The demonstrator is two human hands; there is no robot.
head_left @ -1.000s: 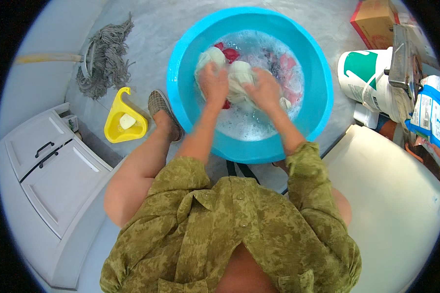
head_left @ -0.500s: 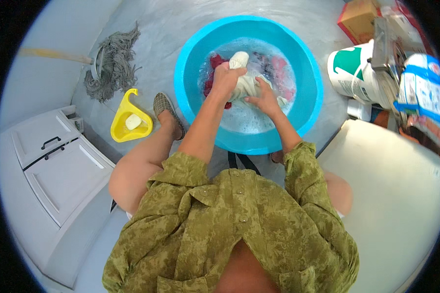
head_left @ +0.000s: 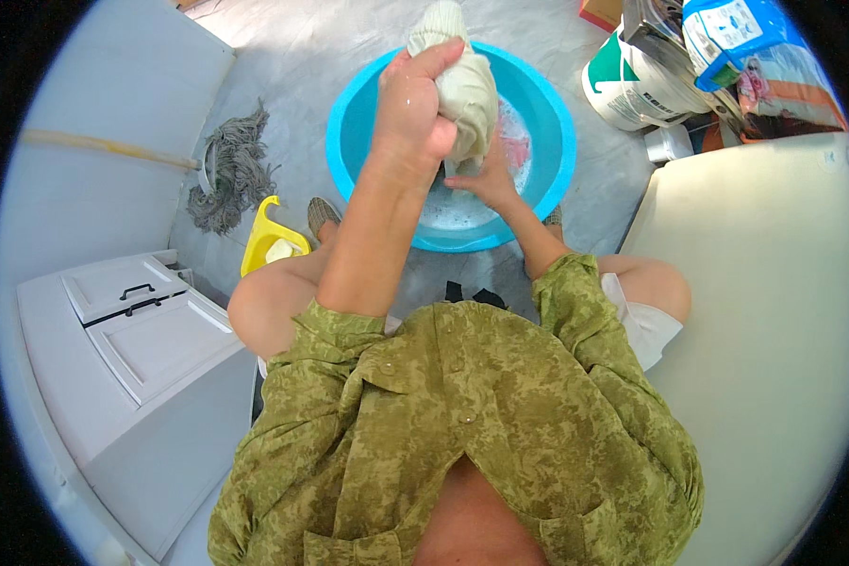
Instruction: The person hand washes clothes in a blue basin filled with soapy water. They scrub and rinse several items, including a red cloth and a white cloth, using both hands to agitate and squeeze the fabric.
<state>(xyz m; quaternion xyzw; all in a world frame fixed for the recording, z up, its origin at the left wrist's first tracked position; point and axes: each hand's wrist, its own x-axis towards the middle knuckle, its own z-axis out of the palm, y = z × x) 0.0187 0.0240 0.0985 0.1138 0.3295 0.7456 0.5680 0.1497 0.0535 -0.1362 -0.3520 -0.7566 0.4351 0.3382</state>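
Note:
Raised above the near part of the basin is a wet cream garment [head_left: 469,99] with a ribbed end pointing up. My left hand [head_left: 410,108] is closed round it, the thumb across its front. My right hand [head_left: 491,179] is lower, beside the garment's bottom end, with thumb and fingers apart; some of its fingers are hidden behind the fabric. Below both hands stands a round blue basin [head_left: 558,160] with sudsy water [head_left: 457,215]. A pink cloth [head_left: 516,151] shows in the suds at the right; my arms and the garment cover much of the basin's inside.
At left lie a grey string mop [head_left: 231,170] and a yellow corner basket [head_left: 266,231] with a white soap bar [head_left: 280,250]. A white cabinet [head_left: 160,335] stands nearer. On the right are a white bucket [head_left: 623,85], a blue package [head_left: 736,38] and a large cream surface [head_left: 755,311].
My left hand has lifted the cream garment up out of the basin, toward me. My right hand remains low by its bottom end. The view has shifted, so the basin appears higher.

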